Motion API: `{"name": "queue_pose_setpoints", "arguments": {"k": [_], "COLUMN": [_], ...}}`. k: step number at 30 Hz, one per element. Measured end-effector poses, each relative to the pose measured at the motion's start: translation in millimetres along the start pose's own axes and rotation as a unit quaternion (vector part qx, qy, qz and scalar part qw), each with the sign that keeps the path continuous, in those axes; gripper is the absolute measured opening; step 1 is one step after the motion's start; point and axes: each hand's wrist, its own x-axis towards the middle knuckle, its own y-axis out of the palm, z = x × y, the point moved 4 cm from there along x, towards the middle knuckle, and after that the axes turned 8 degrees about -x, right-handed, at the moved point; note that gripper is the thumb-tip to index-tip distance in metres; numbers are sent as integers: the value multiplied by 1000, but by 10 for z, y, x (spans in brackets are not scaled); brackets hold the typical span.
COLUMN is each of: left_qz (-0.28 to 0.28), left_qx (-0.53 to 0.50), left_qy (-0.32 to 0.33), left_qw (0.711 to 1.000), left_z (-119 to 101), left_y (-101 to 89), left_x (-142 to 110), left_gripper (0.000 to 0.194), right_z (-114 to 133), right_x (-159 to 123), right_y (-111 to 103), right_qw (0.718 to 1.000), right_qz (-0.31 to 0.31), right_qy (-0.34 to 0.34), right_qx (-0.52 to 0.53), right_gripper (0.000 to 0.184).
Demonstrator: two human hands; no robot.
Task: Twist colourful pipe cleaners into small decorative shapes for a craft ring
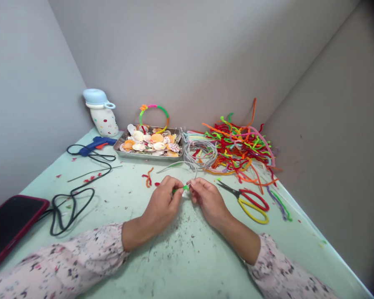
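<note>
My left hand [162, 203] pinches a short green pipe cleaner [186, 188] between thumb and forefinger. Close beside it, my right hand [210, 202] has thumb and forefinger pinched on a grey wire [195, 171] where it meets the green piece. That wire appears to run back to a loose grey coil [202, 153] on the table. Fingers cover most of the joint, so whether the green is wound around the wire is hard to see. Scissors [240, 194] with one red and one yellow handle lie open to the right of my right hand.
A metal tray [143, 155] of seashells stands behind my hands, with a colourful ring [167, 112] upright in it. Tangled pipe cleaners [239, 141] pile at the back right. At left are a bottle [104, 120], a blue glue gun [95, 144], its black cord [90, 195] and a phone [12, 226].
</note>
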Motion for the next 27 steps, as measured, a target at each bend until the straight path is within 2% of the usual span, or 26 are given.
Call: {"name": "queue_pose_setpoints", "arguments": {"k": [4,8,18,27], "left_qz": [-18,-17,-5,8], "left_qx": [-6,-9,-59,-85], "left_qy": [-6,-12,-49,-63], "left_qw": [1000,1000,997,994], "left_z": [16,30,36,38], "left_y": [-22,-26,-7,16], "left_x": [7,9,1,-20], "left_gripper": [13,14,16,15], "right_z": [94,162,115,118], "right_x": [-44,-73,-70,-66], "right_y": [27,39,44,46], "right_qw": [999,998,993,993], "right_qz": [29,25,10,3], "right_qy": [-14,-5,-6,-13], "right_qx": [-30,-59,-118,-114], "right_gripper": [17,14,14,12]}}
